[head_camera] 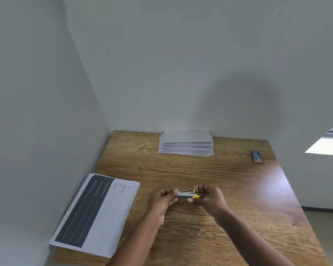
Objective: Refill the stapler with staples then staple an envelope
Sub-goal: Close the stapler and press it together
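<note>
Both hands meet over the middle of the wooden worktop, a bit toward the near edge, with the stapler held between them.

Left hand: fingers curled, pinching the left end of the stapler. Right hand: fingers curled round the right end, where the yellow part shows; thumb sits under it. Stapler body is grey/silver and lies roughly level, long axis running left-right. Can't tell whether it touches the worktop or is held just above it. Can't tell whether the magazine is open; too small and partly covered by the fingers.

Staple box: small, blue and white, lying flat near the far right corner of the worktop, just in from the right edge. Well apart from the hands.

Envelopes: white stack, slightly fanned, at the far edge of the worktop, roughly centred, against the back wall. Nothing touches it.

Printed sheets: stack along the left edge, near corner, set at a slant. Top sheet has a dark grey panel and some small text beside it; the words "Bedroom 3" are readable, the rest isn't.

Worktop sits in a corner between two pale walls. A bright patch of light shows on the right, beyond the worktop edge.
</note>
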